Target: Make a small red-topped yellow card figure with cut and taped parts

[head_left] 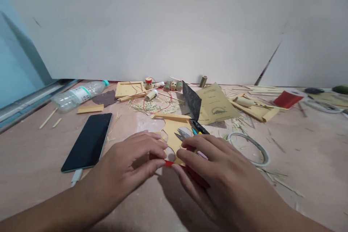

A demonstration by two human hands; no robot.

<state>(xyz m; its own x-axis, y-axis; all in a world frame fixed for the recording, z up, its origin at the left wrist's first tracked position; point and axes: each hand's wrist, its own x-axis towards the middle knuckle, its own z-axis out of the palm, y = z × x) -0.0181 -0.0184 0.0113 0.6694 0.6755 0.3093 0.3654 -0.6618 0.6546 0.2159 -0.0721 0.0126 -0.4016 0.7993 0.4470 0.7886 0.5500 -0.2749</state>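
My left hand [127, 168] and my right hand [217, 174] meet low in the middle of the table, fingers pinched together on a small red piece [169, 163]. More red shows under my right palm. Just beyond the fingertips lies a yellow cut-out sheet [174, 134] with curved holes in it. Small snips [187, 132] with black, blue and yellow handles rest on that sheet, right by my right fingers.
A dark phone [88, 141] lies left, a plastic bottle [78, 95] behind it. A tape ring [250, 146] sits right. Farther back are a wooden frame [129, 88], bamboo tubes [172, 86], red thread, shavings, a printed sheet [216, 103], dark sandpaper [191, 99], a red roll [287, 99].
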